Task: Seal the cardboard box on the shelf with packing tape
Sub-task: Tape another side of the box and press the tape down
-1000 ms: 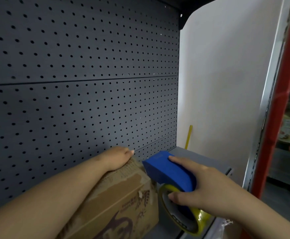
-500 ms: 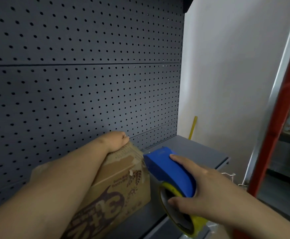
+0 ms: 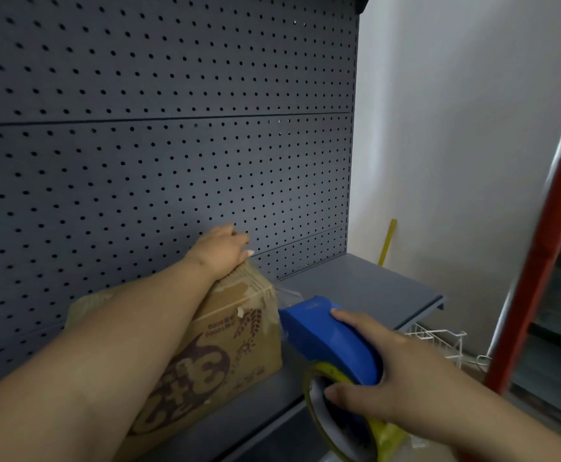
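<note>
Head view cuts off my right hand (image 3: 385,371) low down; its fingers clamp the blue tape dispenser (image 3: 325,335), whose yellowish tape roll (image 3: 335,428) runs out of frame. My left hand (image 3: 221,253) presses flat, fingers together, on the cardboard box (image 3: 232,341); my forearm hides most of its top. Box sits on the grey shelf (image 3: 365,288), just left of my right fingertips. I see brown printing, wheat motif, digits unreadable.

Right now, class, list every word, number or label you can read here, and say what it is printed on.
Cardboard box, two small brown lines upside down: digits, possibly "0006", too blurred to confirm.
Cardboard box, large brown print: stylised shapes, unreadable.
Tape dispenser: no text.
Pegboard: none.
</note>
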`<state>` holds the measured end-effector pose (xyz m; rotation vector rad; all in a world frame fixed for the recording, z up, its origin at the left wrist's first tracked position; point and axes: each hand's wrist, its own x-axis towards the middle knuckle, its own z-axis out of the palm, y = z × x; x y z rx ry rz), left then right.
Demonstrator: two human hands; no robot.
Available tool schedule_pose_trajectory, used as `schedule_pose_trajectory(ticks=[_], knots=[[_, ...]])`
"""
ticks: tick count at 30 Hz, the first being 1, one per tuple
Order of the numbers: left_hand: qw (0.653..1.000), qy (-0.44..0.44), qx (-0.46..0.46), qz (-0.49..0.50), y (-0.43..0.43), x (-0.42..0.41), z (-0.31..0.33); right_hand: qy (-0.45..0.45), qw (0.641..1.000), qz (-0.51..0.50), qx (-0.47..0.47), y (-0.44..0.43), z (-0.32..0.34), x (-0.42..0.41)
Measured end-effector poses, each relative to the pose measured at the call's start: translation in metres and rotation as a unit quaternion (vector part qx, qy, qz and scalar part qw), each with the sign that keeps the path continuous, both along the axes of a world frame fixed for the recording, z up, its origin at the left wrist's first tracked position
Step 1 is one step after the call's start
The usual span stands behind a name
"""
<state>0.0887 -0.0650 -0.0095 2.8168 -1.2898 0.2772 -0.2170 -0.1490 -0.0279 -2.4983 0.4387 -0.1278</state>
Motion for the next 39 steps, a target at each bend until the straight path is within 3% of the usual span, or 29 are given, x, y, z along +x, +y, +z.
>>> schedule_pose_trajectory(ticks=[3, 11, 15, 19, 25, 36, 39], knots=[[0.994, 0.018, -0.031, -0.101, 0.003, -0.007, 0.001, -0.004, 1.000, 0.010, 0.026, -0.005, -0.004, -0.002], [0.990, 0.131, 0.052, -0.029, 0.013, -0.039, 0.007, -0.025, 0.999, 0.026, 0.027, -0.010, -0.001, -0.003], [0.991, 0.120, 0.054, -0.026, 0.012, -0.046, 0.006, -0.018, 0.999, 0.036, -0.002, -0.012, 0.005, -0.004], [0.994, 0.063, 0.020, -0.084, 0.008, -0.063, 0.006, 0.007, 0.998, 0.052, -0.046, -0.012, 0.013, -0.001], [0.989, 0.126, -0.023, -0.075, 0.021, -0.068, 0.000, 0.037, 0.990, 0.066, -0.117, -0.009, 0.014, 0.000], [0.990, 0.112, -0.035, -0.080, 0.017, -0.068, -0.006, 0.030, 0.977, 0.048, -0.203, -0.006, 0.025, 0.034], [0.989, 0.115, -0.047, -0.077, 0.018, -0.067, -0.006, 0.037, 0.984, 0.067, -0.163, -0.007, 0.027, 0.038]])
